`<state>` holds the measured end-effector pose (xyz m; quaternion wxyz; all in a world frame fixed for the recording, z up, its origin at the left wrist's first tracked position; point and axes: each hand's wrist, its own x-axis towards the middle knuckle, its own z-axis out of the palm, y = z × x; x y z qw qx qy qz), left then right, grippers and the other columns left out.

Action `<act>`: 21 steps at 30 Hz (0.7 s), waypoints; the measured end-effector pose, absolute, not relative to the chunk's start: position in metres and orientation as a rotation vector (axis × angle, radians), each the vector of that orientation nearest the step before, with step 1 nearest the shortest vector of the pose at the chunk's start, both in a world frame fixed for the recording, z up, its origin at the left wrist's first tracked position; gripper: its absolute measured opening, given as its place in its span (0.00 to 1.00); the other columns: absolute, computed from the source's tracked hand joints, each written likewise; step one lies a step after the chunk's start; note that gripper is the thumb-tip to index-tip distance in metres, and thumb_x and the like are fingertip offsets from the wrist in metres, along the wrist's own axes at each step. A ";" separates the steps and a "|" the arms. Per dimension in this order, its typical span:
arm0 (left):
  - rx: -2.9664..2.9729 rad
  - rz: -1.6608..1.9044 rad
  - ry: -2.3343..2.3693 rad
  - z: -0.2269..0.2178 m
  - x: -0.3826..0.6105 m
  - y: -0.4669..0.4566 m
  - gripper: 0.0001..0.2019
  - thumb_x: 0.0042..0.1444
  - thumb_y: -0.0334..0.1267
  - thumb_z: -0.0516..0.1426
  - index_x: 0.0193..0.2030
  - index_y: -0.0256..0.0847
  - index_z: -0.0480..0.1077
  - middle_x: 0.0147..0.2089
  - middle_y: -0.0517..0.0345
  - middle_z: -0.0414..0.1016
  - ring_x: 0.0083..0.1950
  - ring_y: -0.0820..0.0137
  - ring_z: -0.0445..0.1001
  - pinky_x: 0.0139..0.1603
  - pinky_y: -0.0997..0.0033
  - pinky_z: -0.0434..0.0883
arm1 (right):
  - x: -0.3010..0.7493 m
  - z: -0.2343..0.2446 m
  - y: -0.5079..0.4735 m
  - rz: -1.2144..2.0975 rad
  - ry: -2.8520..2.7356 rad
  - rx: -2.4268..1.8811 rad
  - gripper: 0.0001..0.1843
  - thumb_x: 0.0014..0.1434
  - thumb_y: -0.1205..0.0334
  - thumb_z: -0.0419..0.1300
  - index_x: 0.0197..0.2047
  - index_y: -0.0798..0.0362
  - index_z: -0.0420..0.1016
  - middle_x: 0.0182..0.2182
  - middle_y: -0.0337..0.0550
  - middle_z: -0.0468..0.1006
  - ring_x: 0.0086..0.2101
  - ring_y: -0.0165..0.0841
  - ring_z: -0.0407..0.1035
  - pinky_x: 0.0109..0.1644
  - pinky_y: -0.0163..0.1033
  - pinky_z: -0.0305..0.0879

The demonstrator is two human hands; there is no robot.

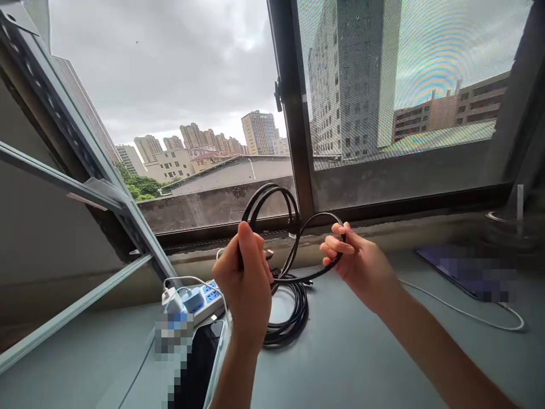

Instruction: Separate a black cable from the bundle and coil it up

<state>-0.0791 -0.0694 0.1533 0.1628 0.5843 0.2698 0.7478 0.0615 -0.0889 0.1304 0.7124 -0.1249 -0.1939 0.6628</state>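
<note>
Left hand fist-closed around loops of black cable, raised above the grey sill; right hand pinches the next loop just beside it. Remaining coil rests on sill beneath. Power strip and phone crowd left; bare surface right.

Flat grey daylight is coming in through the open dark-framed window from an overcast sky, leaving the grey bench dim with only soft shadows. Rainbow moiré is rippling across the mesh insect screen. Wide-angle distortion is bending the edges, and the far right corner is blurring.
</note>
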 end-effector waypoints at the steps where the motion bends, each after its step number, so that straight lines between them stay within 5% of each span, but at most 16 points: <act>1: 1.654 2.123 0.803 0.153 -0.079 -0.067 0.26 0.61 0.48 0.52 0.15 0.39 0.53 0.10 0.69 0.49 0.11 0.82 0.49 0.12 0.76 0.49 | 0.065 0.133 -0.089 1.489 -0.391 -0.273 0.18 0.67 0.60 0.47 0.26 0.54 0.63 0.14 0.31 0.51 0.17 0.25 0.56 0.18 0.28 0.63; 6: 1.400 2.288 0.735 0.155 -0.081 -0.054 0.27 0.58 0.52 0.53 0.15 0.40 0.51 0.10 0.68 0.47 0.10 0.82 0.47 0.11 0.75 0.45 | 0.090 0.142 -0.092 1.510 -0.368 -0.204 0.17 0.66 0.62 0.48 0.25 0.54 0.63 0.13 0.30 0.45 0.15 0.24 0.49 0.11 0.21 0.41; 10: 1.260 2.488 0.639 0.162 -0.089 -0.049 0.28 0.55 0.57 0.54 0.15 0.40 0.52 0.09 0.68 0.47 0.09 0.82 0.46 0.09 0.74 0.41 | 0.120 0.146 -0.100 1.527 -0.564 -0.222 0.10 0.56 0.65 0.62 0.26 0.54 0.66 0.13 0.28 0.46 0.15 0.22 0.44 0.11 0.21 0.33; 15: 1.223 2.459 0.615 0.172 -0.105 -0.047 0.26 0.51 0.60 0.56 0.16 0.41 0.56 0.09 0.68 0.49 0.09 0.81 0.47 0.07 0.75 0.42 | 0.148 0.150 -0.117 1.338 -0.794 -0.294 0.04 0.58 0.61 0.59 0.35 0.51 0.72 0.14 0.26 0.44 0.13 0.19 0.30 0.10 0.23 0.28; 18: 1.293 2.207 0.584 0.172 -0.105 -0.049 0.25 0.51 0.60 0.56 0.18 0.42 0.57 0.09 0.69 0.48 0.09 0.81 0.46 0.07 0.77 0.44 | 0.138 0.148 -0.122 1.265 -0.937 -0.420 0.14 0.58 0.51 0.60 0.47 0.44 0.73 0.15 0.26 0.50 0.12 0.18 0.32 0.11 0.24 0.30; 21: 1.442 1.936 0.609 0.163 -0.091 -0.056 0.23 0.55 0.59 0.52 0.21 0.42 0.60 0.09 0.69 0.50 0.09 0.80 0.47 0.08 0.77 0.46 | 0.110 0.145 -0.122 1.273 -1.135 -0.670 0.30 0.54 0.41 0.61 0.59 0.33 0.62 0.25 0.32 0.67 0.12 0.19 0.46 0.12 0.24 0.34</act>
